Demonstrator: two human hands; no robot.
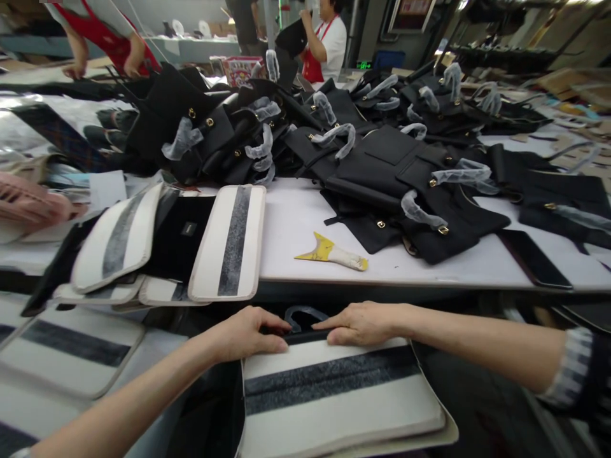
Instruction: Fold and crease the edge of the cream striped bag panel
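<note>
Low in front of me, a half-made bag (334, 397) shows a white panel crossed by a wide black stripe, with more white edges behind it at the lower right. My left hand (252, 334) grips its dark top edge, thumb on the near side and fingers over the far side. On the same edge, my right hand (360, 323) is closed with its thumb in front and index finger stretched along the top. Between the hands, a plastic-wrapped handle (301, 313) arches up. Fingertips behind the edge are partly hidden.
Ahead on the white table (286, 216) lie a yellow scraper (331, 251), a phone (534, 257) and a heap of black bags (382, 159). White striped panels (229, 245) overhang its left edge; more panels (71, 346) lie lower left. Co-workers in red aprons (107, 32) stand beyond.
</note>
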